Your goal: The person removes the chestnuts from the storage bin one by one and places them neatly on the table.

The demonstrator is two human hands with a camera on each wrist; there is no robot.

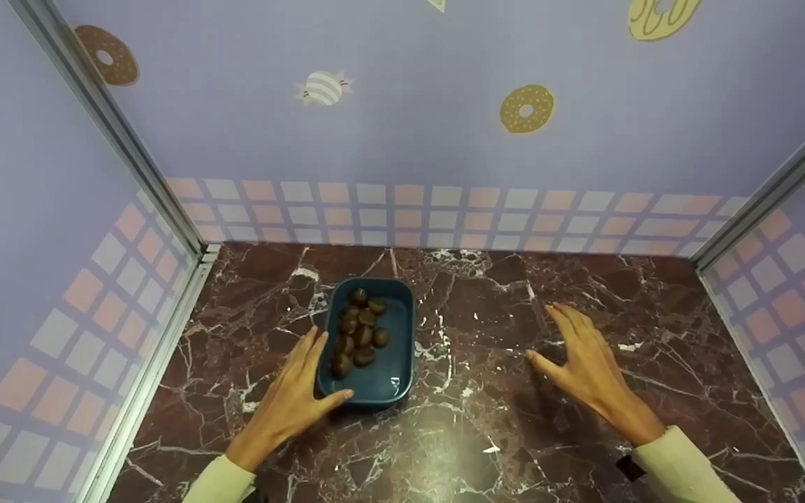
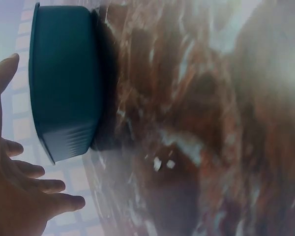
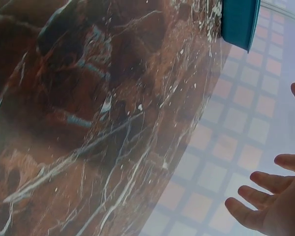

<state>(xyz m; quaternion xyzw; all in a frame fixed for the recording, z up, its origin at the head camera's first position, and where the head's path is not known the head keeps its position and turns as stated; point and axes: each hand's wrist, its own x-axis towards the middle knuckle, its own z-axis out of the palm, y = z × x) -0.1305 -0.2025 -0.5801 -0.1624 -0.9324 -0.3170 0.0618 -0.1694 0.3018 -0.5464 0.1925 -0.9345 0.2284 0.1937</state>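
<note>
A dark teal rectangular tray (image 1: 395, 349) with rounded corners stands on the marbled table, left of the middle. Several glossy brown chestnuts (image 1: 363, 335) lie in it, mostly along its left and far part. My left hand (image 1: 294, 391) is at the tray's near left corner, thumb and fingers spread apart and overlapping the rim in the head view. In the left wrist view the tray's side wall (image 2: 69, 78) shows beyond the spread fingers. Well to the right of the tray, my right hand (image 1: 588, 367) hovers over the table with its fingers extended and nothing in it.
The dark red marbled table top (image 1: 472, 433) has white veins and small pale flecks. A lilac back wall (image 1: 416, 133) with a checked band stands behind it. Side panels with metal frame posts (image 1: 123, 140) enclose the left and right.
</note>
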